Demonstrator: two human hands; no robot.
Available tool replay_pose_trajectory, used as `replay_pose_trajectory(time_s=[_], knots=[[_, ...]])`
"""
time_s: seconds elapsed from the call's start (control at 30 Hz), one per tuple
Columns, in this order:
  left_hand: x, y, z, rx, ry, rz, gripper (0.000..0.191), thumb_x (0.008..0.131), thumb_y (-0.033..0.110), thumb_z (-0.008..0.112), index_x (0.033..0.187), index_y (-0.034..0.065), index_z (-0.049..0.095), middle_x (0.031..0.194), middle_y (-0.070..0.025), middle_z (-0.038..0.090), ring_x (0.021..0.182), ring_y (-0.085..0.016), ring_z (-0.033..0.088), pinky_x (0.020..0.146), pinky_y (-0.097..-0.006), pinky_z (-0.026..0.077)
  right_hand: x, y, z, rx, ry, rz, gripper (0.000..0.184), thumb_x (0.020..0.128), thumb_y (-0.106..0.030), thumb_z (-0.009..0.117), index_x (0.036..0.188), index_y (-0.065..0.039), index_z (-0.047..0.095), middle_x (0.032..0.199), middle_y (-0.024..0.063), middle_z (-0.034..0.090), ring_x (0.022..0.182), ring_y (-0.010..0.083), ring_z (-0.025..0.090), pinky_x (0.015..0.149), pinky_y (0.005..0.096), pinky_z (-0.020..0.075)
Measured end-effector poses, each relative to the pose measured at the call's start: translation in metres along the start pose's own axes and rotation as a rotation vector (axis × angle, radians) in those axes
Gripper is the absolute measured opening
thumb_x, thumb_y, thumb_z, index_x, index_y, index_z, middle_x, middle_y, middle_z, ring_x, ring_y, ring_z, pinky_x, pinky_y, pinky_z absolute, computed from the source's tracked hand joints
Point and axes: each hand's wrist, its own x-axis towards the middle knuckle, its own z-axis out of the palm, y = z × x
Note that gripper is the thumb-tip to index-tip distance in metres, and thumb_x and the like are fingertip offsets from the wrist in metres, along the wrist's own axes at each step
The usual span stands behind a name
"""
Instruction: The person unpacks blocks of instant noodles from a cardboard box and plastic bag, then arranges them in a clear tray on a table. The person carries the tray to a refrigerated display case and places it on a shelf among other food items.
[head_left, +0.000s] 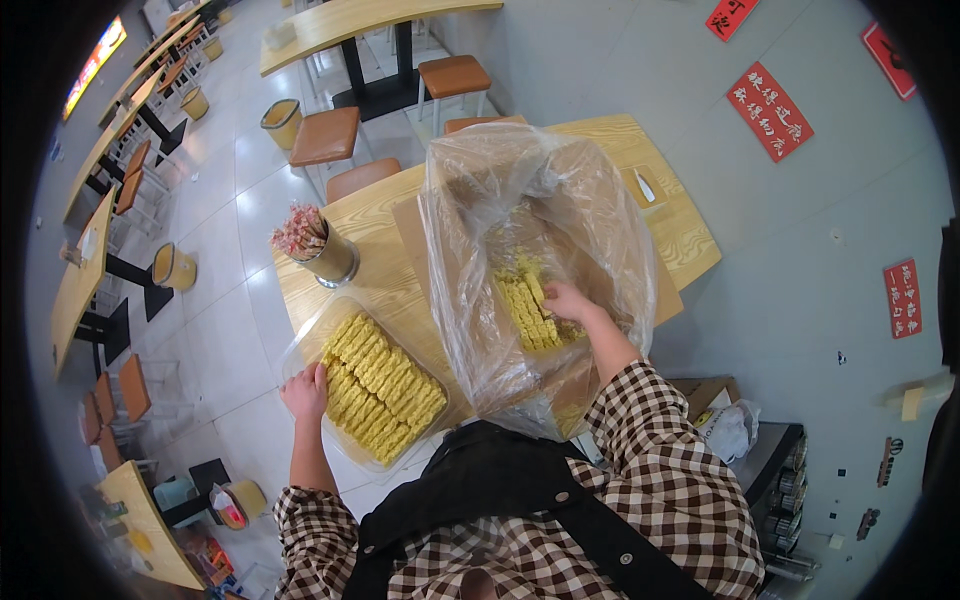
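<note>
Before me on a wooden table stands a cardboard box lined with a clear plastic bag (465, 300). Blocks of yellow dried noodles (526, 315) stand in a row at its bottom. My right hand (568, 301) reaches inside, its fingers on the block at the row's right side. At the left, a clear plastic tub (296, 349) holds two rows of upright yellow noodle blocks (382, 379). My left hand (306, 391) is at the tub's left edge, thumb and fingers touching the rim or the nearest noodles; its exact hold is unclear.
A metal canister (334, 259) of wrapped chopsticks stands on the table (375, 217) behind the tub. A small tray (643, 187) lies beyond the box. Brown stools (326, 136) and a bin (282, 124) are behind the table. A dark shelf unit (772, 457) stands at right, near the wall.
</note>
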Motion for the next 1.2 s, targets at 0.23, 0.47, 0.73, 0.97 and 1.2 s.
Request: replay_pose_trajectory(time_s=[0.23,0.47,0.73,0.97,1.2], knots=[[0.005,-0.007,0.009,0.004,0.006,-0.008,0.037,0.094,0.044,0.038,0.104,0.0216,0.066,0.092,-0.006,0.068,0.088,-0.028,0.061,0.085,-0.0471,0.039,0.009,-0.024,0.008,-0.185,0.133,-0.051,0.058,0.078,-0.012,0.06,0.131,0.001,0.042,0.117,0.0252,0.058,0.111,0.0346,0.056,0.093,0.039,0.0447],[0.0,-0.007,0.005,0.003,0.027,-0.027,0.036,0.094,0.044,0.04,0.103,0.0219,0.067,0.092,-0.0053,0.068,0.089,-0.027,0.061,0.086,-0.0464,0.038,0.02,-0.037,-0.001,-0.263,0.162,0.167,0.053,0.078,-0.012,0.058,0.129,-0.004,0.043,0.116,0.0248,0.058,0.111,0.0363,0.055,0.093,0.0413,0.0437],[-0.001,-0.024,0.016,-0.063,0.024,-0.016,0.038,0.093,0.043,0.04,0.101,0.0186,0.068,0.091,-0.0063,0.069,0.087,-0.028,0.062,0.085,-0.0462,0.04,0.035,0.009,0.015,-0.118,0.337,0.025,0.04,0.077,-0.01,0.064,0.115,-0.003,0.054,0.105,0.0197,0.063,0.101,0.0344,0.06,0.088,0.04,0.0472],[-0.008,-0.038,0.023,-0.176,-0.021,-0.011,0.042,0.095,0.036,0.029,0.098,0.0223,0.069,0.086,-0.0088,0.068,0.088,-0.028,0.061,0.087,-0.0452,0.038,0.032,0.044,0.013,0.058,0.393,-0.102,0.04,0.075,-0.004,0.064,0.114,-0.001,0.053,0.104,0.0185,0.064,0.1,0.0325,0.061,0.085,0.0387,0.0463],[-0.002,-0.037,0.022,-0.079,-0.004,0.019,0.038,0.094,0.034,0.032,0.098,0.0213,0.068,0.089,-0.0087,0.068,0.087,-0.029,0.061,0.084,-0.0445,0.041,0.043,0.029,0.006,0.071,0.38,-0.175,0.04,0.077,-0.002,0.062,0.116,-0.001,0.053,0.105,0.0162,0.063,0.099,0.0275,0.061,0.086,0.0358,0.0466]])
